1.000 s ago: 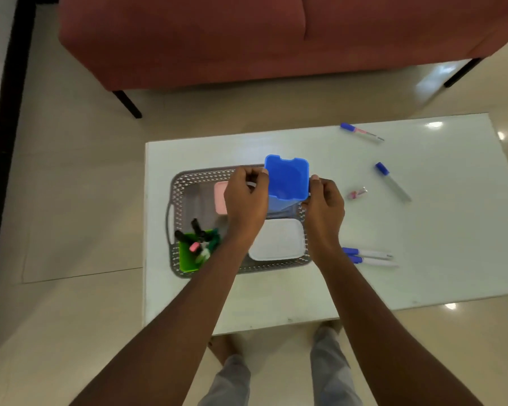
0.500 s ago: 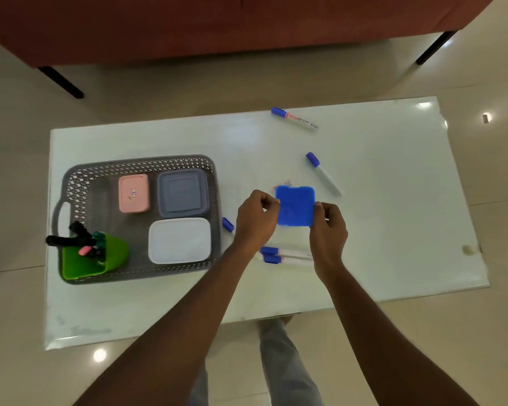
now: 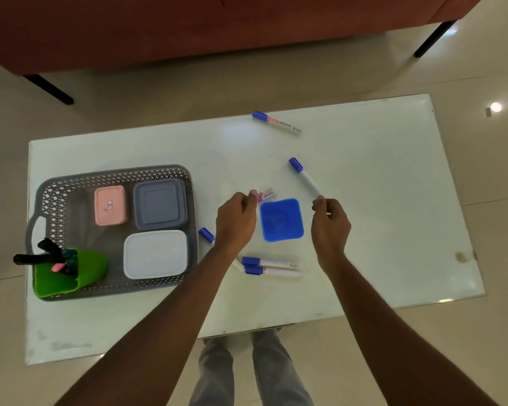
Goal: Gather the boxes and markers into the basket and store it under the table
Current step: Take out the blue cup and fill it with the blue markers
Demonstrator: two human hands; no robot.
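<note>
A grey basket (image 3: 115, 172) on the white table's left holds a pink box (image 3: 109, 205), a blue-grey box (image 3: 160, 204), a white box (image 3: 155, 254) and a green holder (image 3: 71, 275) of markers. Between my hands an open blue box (image 3: 280, 219) stands on the table. My left hand (image 3: 236, 219) pinches the pink end of a small labelled piece (image 3: 268, 194). With its fingertips, my right hand (image 3: 330, 222) pinches the end of a blue-capped marker (image 3: 304, 177). Other markers lie loose: one far back (image 3: 276, 123), two side by side (image 3: 272, 266), one (image 3: 206, 235) partly under my left wrist.
The glass-topped table (image 3: 393, 230) stands on a tiled floor with a red sofa (image 3: 188, 24) behind it. Two black sofa legs (image 3: 433, 39) show at the back. My own legs (image 3: 247, 373) are at the table's near edge.
Both hands lifted the blue box off the basket, carried it right and set it on the table. They let it go; now the left pinches the small piece, the right the marker.
</note>
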